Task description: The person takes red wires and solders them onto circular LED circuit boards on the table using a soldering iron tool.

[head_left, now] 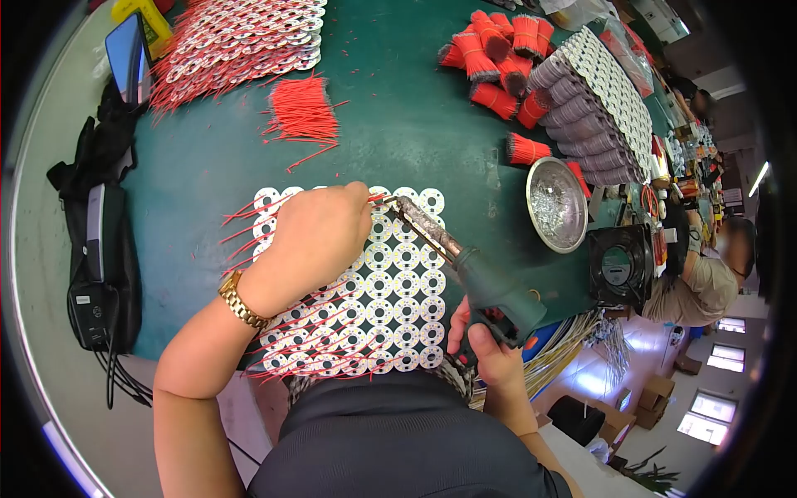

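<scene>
A panel of round white LED boards lies on the green table at its front edge, with red wires on many of its boards. Over the panel's upper left part is my left hand, its fingers pinched on a red wire. My right hand is wrapped round the grip of a dark soldering gun. The gun's metal tip points up and left, close to my left fingertips at the top row of boards. A loose pile of red wires lies beyond the panel.
Stacked boards with red wires stand at the back left. Bundles of red wires, a stack of boards, a metal bowl and a fan are at the right. A phone stands at the left; a person sits far right.
</scene>
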### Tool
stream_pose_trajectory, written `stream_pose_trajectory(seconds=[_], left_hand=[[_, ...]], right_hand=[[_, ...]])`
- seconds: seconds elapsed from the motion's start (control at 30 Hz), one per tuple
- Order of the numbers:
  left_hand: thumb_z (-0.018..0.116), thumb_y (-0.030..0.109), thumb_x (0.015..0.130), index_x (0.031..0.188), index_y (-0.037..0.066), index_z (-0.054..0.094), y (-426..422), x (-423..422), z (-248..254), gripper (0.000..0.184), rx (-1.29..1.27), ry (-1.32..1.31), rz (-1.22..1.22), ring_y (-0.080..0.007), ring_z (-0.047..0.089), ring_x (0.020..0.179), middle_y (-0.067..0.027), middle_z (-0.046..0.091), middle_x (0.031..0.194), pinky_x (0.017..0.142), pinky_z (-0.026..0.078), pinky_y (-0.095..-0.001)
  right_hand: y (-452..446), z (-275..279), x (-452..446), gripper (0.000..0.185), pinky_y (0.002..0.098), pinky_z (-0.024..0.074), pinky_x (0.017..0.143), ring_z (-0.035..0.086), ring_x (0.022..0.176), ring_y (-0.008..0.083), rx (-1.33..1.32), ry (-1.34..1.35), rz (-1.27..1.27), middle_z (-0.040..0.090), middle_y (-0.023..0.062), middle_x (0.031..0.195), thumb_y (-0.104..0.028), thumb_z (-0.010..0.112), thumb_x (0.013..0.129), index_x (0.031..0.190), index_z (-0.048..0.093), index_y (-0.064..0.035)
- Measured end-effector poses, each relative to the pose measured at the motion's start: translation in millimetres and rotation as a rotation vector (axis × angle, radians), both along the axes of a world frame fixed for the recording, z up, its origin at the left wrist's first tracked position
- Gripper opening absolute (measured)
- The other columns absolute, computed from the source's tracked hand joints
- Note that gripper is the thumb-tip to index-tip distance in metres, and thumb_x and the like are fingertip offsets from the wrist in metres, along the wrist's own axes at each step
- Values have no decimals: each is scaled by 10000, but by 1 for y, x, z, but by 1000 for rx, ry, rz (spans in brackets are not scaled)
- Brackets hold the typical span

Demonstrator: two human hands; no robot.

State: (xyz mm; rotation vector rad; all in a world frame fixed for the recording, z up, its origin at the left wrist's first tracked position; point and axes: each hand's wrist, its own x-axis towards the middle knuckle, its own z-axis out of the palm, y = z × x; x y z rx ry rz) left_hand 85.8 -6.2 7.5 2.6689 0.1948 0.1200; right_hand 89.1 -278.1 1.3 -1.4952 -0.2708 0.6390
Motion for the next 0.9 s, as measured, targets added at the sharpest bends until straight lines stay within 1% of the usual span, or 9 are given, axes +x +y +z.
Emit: stream_pose_trajectory(seconds=[0.17,0.37,0.53,0.63,0.77,0.83,0.87,0.9], left_hand=[[547,180,914,784,22,557,0,0,-2,205,18,-14,-1,-382,602,634,-182,610,683,596,454,-487],[548,175,913,786,24,555,0,0,-2,198,10,-4,-5,-377,606,639,-178,607,680,599,457,-484],[549,169,910,788,23,553,-2,-1,-2,190,12,-24,5,-372,609,641,-176,609,687,602,460,-480],[551,167,909,787,22,551,-3,0,-2,189,23,-20,10,-370,610,640,-174,611,688,602,461,-478],[552,167,909,789,25,554,-3,-1,-4,186,32,-38,4,-365,613,636,-170,611,684,601,463,-475],[553,168,910,791,24,555,-2,-1,-5,187,29,-38,3,-363,613,634,-169,610,681,599,464,-474],[554,170,911,793,24,556,-2,-1,-5,187,26,-38,2,-362,614,631,-167,609,678,596,465,-472],[554,170,911,793,24,556,-2,-1,-5,187,30,-40,4,-362,614,631,-167,609,678,596,465,-472]], right_hand=[[-2,1,1,454,302,501,556,588,638,179,-25,13,3,583,108,786,-334,679,896,1142,535,18],[-4,-3,2,430,304,507,557,591,630,183,6,-19,18,585,112,790,-306,665,907,1140,525,28],[-6,-4,2,351,298,509,556,589,631,176,-35,-1,34,582,111,779,-284,656,914,1054,549,19],[-4,-1,1,324,292,508,555,589,628,174,-26,27,22,581,110,776,-275,650,917,1032,551,12],[-2,-2,1,346,292,506,550,588,618,172,-3,-10,4,580,108,767,-278,652,913,1055,545,18],[3,0,1,417,293,503,537,584,607,175,59,13,-57,577,109,757,-316,667,896,1088,538,32],[3,-1,1,417,293,503,537,584,607,175,63,11,-56,577,109,757,-316,667,896,1088,538,32],[3,-1,1,469,294,501,528,586,598,180,100,25,-56,575,110,750,-346,675,888,1112,528,40]])
